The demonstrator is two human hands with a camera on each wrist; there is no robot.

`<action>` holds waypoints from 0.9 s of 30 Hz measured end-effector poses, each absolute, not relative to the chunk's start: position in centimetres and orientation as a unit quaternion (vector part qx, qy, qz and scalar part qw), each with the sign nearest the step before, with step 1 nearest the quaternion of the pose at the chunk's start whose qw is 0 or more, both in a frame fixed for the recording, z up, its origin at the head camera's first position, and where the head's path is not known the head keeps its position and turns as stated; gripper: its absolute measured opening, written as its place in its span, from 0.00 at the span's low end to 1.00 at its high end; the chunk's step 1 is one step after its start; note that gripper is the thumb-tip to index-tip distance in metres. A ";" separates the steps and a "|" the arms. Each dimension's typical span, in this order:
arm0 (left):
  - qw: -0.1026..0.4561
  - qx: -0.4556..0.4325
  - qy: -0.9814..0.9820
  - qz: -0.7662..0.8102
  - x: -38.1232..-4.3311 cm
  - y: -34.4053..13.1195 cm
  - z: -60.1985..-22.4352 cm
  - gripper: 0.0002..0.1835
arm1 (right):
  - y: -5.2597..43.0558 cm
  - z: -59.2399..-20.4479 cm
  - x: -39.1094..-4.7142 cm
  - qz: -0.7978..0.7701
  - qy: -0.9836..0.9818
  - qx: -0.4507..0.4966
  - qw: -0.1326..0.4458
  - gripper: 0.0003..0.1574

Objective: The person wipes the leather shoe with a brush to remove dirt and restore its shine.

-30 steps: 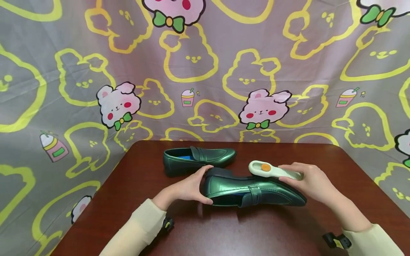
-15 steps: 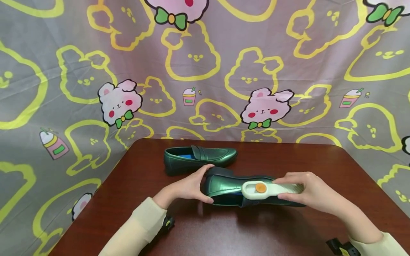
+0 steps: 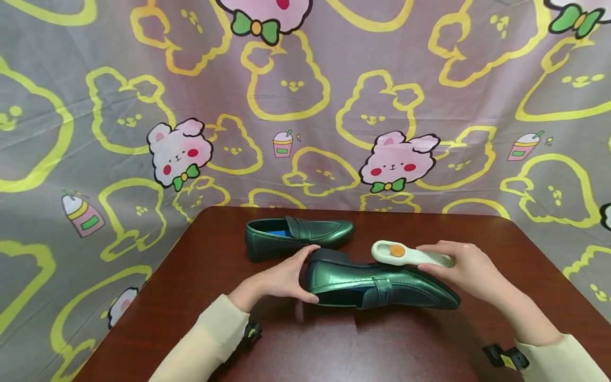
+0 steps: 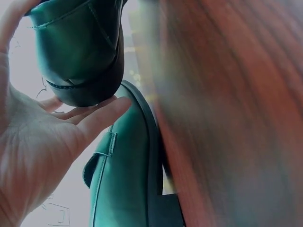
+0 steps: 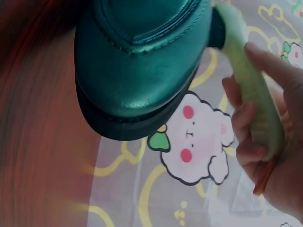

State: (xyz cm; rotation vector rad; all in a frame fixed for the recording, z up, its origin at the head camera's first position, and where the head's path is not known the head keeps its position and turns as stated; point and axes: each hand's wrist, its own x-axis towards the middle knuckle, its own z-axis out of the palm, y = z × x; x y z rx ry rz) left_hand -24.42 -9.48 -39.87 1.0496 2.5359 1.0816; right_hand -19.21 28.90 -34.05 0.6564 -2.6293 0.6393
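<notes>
A shiny dark green loafer [image 3: 334, 278] is tilted on its side, its opening toward me and its toe pointing right. My left hand [image 3: 281, 278] grips it round the heel, thumb at the near rim and fingers at the heel block; the left wrist view shows the back of the heel [image 4: 78, 61] between them. In my right hand [image 3: 465, 268] is a pale green shoe brush [image 3: 415, 257] with an orange button, held by its handle. The brush's head lies along the loafer's far, sole-side edge. Its dark underside shows beside the shoe in the right wrist view.
The matching loafer [image 3: 317, 233], with a blue insole, stands upright behind the held one. Both are over a dark reddish-brown table [image 3: 334, 345]. A grey cartoon-print curtain [image 3: 305, 106] rises behind the table and at its sides.
The brush went from the loafer's far edge down across its strap and opening side, then back up to the far edge. My left hand and the loafer stay nearly in place.
</notes>
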 end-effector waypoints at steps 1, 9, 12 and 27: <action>0.097 0.352 0.857 0.364 -24.4 -9.5 -39.9 0.59 | 28.9 -34.0 -18.9 0.235 -0.924 0.245 0.175 0.21; 0.099 0.348 0.859 0.362 -24.5 -9.6 -40.0 0.58 | 28.0 -33.9 -16.6 0.292 -0.879 0.349 0.142 0.22; 0.103 0.347 0.858 0.364 -24.5 -9.5 -40.0 0.58 | 28.6 -34.3 -17.0 0.282 -0.891 0.325 0.146 0.21; 0.118 0.341 0.857 0.368 -24.5 -9.6 -40.0 0.59 | 30.5 -34.9 -16.3 0.276 -0.906 0.252 0.200 0.23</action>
